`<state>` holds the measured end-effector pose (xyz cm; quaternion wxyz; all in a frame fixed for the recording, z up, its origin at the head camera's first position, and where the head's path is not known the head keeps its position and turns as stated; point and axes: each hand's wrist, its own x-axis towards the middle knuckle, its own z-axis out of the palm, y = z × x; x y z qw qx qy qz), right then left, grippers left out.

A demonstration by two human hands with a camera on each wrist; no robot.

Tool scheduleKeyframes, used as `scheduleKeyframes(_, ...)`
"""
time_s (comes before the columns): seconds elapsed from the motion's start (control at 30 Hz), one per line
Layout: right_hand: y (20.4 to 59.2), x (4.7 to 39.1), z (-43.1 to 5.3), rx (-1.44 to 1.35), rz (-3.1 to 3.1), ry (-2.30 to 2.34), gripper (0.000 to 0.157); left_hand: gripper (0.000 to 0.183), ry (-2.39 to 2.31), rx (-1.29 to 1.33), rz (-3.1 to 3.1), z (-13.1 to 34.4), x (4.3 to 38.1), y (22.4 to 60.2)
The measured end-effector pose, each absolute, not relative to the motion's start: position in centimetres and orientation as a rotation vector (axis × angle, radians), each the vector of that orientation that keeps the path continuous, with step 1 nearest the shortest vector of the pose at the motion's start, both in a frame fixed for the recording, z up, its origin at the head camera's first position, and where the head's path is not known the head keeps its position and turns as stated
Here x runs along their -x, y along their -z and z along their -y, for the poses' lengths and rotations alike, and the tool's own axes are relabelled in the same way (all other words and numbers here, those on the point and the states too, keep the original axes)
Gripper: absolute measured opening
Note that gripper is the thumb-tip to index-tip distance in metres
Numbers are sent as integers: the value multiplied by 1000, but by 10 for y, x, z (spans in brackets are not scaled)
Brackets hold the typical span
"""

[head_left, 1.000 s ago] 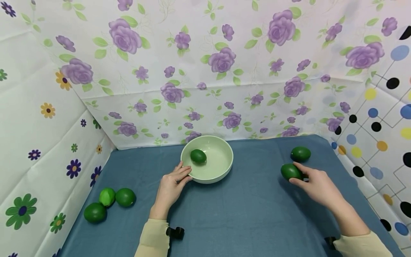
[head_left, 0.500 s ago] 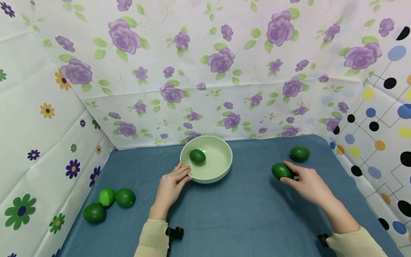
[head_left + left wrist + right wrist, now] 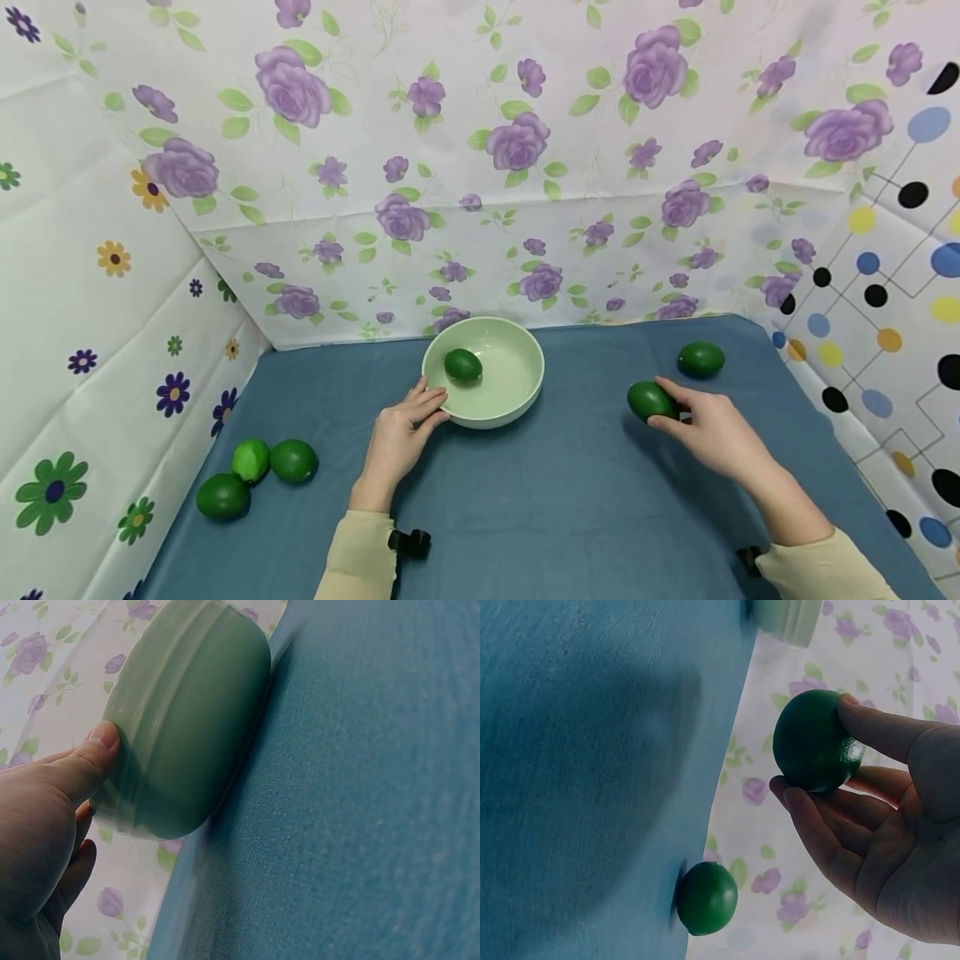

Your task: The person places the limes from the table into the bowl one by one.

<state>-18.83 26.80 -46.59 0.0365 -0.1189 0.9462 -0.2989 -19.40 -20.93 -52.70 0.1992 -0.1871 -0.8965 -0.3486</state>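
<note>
My left hand [image 3: 403, 437] pinches the near-left rim of a pale green bowl [image 3: 513, 375], its thumb against the outer wall in the left wrist view. Inside the bowl, toward the left, lies a dark green lime [image 3: 462, 365]. On the right, my right hand [image 3: 712, 425] grips another dark green lime [image 3: 651, 401] between thumb and fingertips. The right wrist view shows this held lime [image 3: 814, 742] raised off the blue cloth, with a shadow below. A further lime [image 3: 701, 359] rests on the cloth just behind the right hand.
At the left sit two dark green limes [image 3: 294, 461] [image 3: 222, 497] and a brighter green, faceted-looking one [image 3: 251, 459], close together. A flowered sheet [image 3: 480, 167] rises behind the blue cloth [image 3: 525, 517]. Patterned sheets also stand at both sides.
My right hand has carried its lime a short way left, toward the bowl, slowing in the last half second. The left hand and the bowl stay put.
</note>
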Motion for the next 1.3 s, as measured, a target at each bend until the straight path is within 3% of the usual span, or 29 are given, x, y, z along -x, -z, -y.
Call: scheduleKeyframes(1.3, 454, 196, -204, 514, -2882, 1101, 72, 38, 992, 508, 2529, 210, 197, 528)
